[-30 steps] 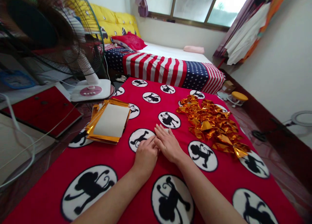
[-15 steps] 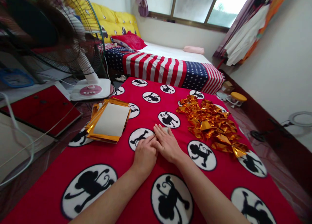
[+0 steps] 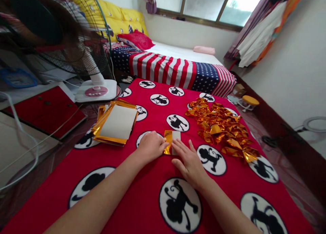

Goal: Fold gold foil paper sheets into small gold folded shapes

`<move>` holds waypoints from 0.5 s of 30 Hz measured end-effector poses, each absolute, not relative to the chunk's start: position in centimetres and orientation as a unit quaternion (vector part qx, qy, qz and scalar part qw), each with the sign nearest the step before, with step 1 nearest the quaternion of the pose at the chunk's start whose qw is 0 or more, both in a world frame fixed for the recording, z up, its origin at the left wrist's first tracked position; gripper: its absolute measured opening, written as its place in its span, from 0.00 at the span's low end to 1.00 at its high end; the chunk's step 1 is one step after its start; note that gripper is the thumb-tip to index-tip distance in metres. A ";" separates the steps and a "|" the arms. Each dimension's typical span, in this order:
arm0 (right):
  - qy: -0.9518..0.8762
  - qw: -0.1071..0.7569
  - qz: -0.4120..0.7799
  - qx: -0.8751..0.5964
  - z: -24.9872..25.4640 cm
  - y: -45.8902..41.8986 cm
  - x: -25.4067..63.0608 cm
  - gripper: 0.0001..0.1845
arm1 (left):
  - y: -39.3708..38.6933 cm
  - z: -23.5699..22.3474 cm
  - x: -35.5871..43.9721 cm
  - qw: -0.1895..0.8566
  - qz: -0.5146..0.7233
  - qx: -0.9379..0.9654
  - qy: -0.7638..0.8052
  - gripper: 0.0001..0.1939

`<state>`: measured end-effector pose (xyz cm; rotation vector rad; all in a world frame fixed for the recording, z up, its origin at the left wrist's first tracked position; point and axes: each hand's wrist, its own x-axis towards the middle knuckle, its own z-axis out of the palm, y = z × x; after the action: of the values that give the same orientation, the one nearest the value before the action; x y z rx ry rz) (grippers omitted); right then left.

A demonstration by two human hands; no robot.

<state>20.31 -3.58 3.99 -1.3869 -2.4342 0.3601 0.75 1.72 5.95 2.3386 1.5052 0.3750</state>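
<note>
A folded sheet of gold foil paper (image 3: pixel 168 137), gold on its left part and pale grey on its right, lies on the red monkey-print cloth (image 3: pixel 137 200). At its left edge, my left hand (image 3: pixel 150 146) pinches the foil between thumb and fingers. My right hand (image 3: pixel 187 161) rests its outstretched fingertips on the grey part, with the thumb spread away. Left of my hands is a stack of gold foil sheets (image 3: pixel 117 123), the top one grey side up. Many folded gold foil pieces (image 3: pixel 221 127) lie in a heap to the right.
A standing fan (image 3: pixel 98 89) with blurred blades is at the left, beside a red panel (image 3: pixel 48 110) and a white cable (image 3: pixel 28 139). Beyond the cloth stands a bed (image 3: pixel 163 69) with a striped, starred cover. A yellow stool (image 3: pixel 251 100) is at the far right.
My hands were together, covering most of the paper. They have drawn apart, the left to the left and the right to the right and nearer me, exposing the gold and grey strip.
</note>
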 end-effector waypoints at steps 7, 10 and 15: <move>-0.845 0.196 0.118 -0.483 4.0 -2.8 17.4 0.28 | 4.7 6.5 -0.3 0.244 0.096 0.821 0.507 0.12; -0.845 0.170 0.108 -0.495 2.8 -3.9 16.8 0.30 | 5.0 5.7 -0.5 0.281 0.134 0.803 0.508 0.13; -0.859 0.160 0.074 -0.481 2.1 -6.7 17.1 0.24 | 4.5 5.7 -0.4 0.263 0.116 0.793 0.537 0.12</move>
<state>17.06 -6.70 2.06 -1.3739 -2.4535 0.2123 -0.37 4.52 5.69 2.1456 1.4519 0.3128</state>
